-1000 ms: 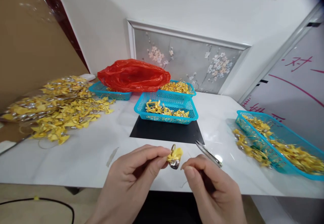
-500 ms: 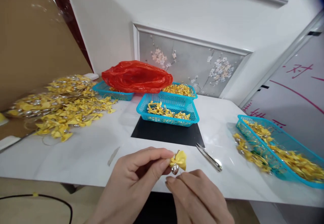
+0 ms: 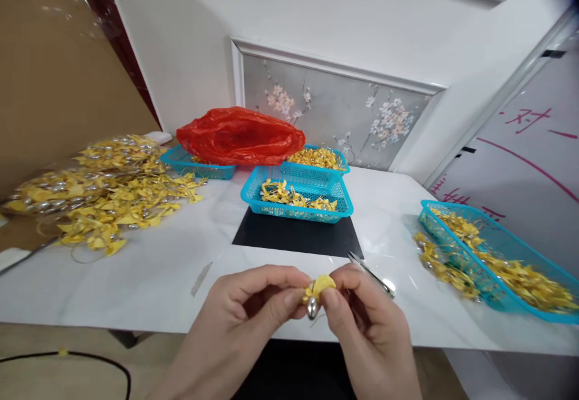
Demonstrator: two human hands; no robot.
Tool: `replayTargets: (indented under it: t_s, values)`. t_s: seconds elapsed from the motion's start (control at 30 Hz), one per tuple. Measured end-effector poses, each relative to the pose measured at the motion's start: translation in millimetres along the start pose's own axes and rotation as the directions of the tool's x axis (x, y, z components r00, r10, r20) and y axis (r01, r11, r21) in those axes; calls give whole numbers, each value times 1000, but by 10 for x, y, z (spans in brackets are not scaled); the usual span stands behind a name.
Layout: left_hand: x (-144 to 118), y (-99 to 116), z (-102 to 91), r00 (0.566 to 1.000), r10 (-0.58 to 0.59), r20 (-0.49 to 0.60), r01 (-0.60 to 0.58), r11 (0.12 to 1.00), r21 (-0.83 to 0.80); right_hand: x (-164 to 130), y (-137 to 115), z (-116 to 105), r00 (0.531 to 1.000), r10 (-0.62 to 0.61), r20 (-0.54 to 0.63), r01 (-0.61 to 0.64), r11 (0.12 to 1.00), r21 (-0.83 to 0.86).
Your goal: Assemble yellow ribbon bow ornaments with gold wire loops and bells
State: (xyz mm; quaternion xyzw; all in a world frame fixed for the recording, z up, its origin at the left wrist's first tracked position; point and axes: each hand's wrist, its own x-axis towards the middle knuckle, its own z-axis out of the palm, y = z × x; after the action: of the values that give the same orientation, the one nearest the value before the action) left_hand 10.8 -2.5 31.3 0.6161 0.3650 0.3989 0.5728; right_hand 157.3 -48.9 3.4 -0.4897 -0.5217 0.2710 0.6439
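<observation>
Between my two hands, above the table's front edge, is a small yellow ribbon bow (image 3: 322, 285) with a shiny silver bead (image 3: 312, 308) hanging below it. My left hand (image 3: 257, 303) pinches the bow's left side between thumb and fingertips. The right side of the bow is in the pinch of my right hand (image 3: 368, 321), thumb in front. A thin thread or wire end shows under the bead. Metal tweezers or snips (image 3: 373, 276) lie just beyond my right hand, partly hidden by it.
A blue basket (image 3: 296, 212) of yellow bows stands on a black mat (image 3: 294, 237). Behind it are further blue baskets and a red plastic bag (image 3: 239, 137). Piled bows (image 3: 122, 207) lie at left. Another blue basket (image 3: 511, 267) stands at right, with loose bows (image 3: 446, 270) beside it.
My right hand has risen from below the bead and now grips the bow's right side. My left hand keeps its pinch. The view has shifted slightly.
</observation>
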Motion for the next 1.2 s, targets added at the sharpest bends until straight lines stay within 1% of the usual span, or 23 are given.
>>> replayTargets:
  t_s: [0.1, 0.2, 0.27, 0.33, 0.4, 0.5, 0.6, 0.73, 0.87, 1.0, 1.1, 1.2]
  values:
    - [-9, -20, -2, 1000, 13, -2, -13, 999, -53, -9, -10, 6, 999, 44, -7, -44, 998, 37]
    - [-27, -24, 8, 999, 45, -1, -45, 993, -105, -25, -10, 22, 999, 33, -40, -31, 998, 60]
    - [-34, -21, 14, 998, 68, 5, -67, 990, -121, -30, -10, 31, 999, 29, -38, -26, 997, 70]
    - [-35, -16, 13, 996, 89, -3, -89, 993, -80, -29, -15, 37, 999, 50, -18, -49, 996, 79]
    - [-33, -9, 6, 994, 103, -20, -103, 995, -1, -25, -22, 40, 997, 78, -10, -77, 994, 83]
    - [-24, 6, 6, 996, 87, -14, -86, 994, 67, -19, -30, 45, 994, 109, -13, -106, 987, 118]
    - [-16, 11, 36, 998, 61, -13, -61, 998, 32, -20, -27, 45, 992, 129, -1, -127, 978, 163]
    - [-30, 3, 71, 995, 53, -82, -57, 997, -47, -25, -19, 41, 989, 145, -10, -141, 972, 190]
    - [-54, 13, 44, 996, 74, -42, -75, 997, -27, -35, -26, 55, 987, 162, -18, -154, 963, 219]
    - [-45, 6, 12, 1000, 10, -13, -10, 1000, -9, -48, -22, 75, 984, 179, -10, -170, 950, 262]
    - [-34, -53, -6, 997, -59, 53, 65, 991, -117, -60, 1, 82, 978, 209, 16, -203, 922, 329]
    - [-34, -110, -16, 988, -97, 119, 122, 966, -229, -74, 19, 86, 977, 208, 52, -213, 906, 366]
